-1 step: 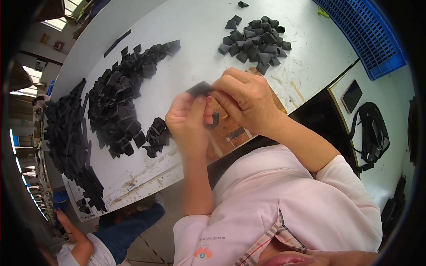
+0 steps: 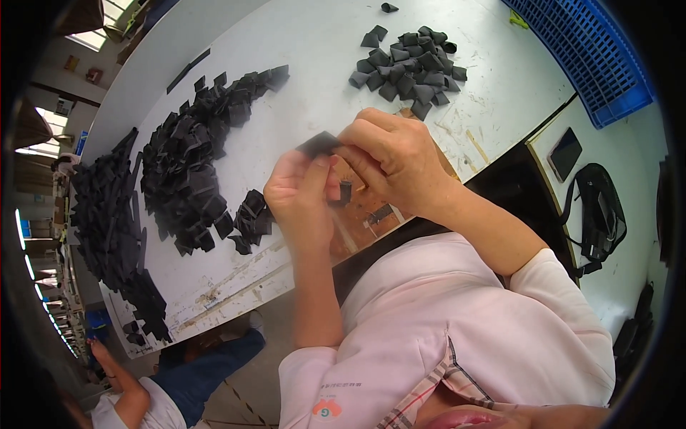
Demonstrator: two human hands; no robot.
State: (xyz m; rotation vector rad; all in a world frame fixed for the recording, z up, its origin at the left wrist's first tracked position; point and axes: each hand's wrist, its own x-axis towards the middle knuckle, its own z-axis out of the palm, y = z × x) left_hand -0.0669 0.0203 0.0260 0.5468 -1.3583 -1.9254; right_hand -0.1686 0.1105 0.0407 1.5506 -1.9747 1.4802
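Observation:
Above the wooden board, a small black fabric piece is held between my two hands. My left hand pinches it with the thumb in front and the fingers behind. My right hand grips its right end, and my bent fingers hide that end. On the brown wooden board under my hands stands a small dark upright post. Beyond my right hand lies a heap of rolled black fabric loops. A small cluster of flat black pieces rests left of my left hand.
A large pile of black fabric pieces and a pile of longer black strips cover the table's left side. At the right are a blue plastic crate, a phone and a black mesh bag. Another person sits at lower left.

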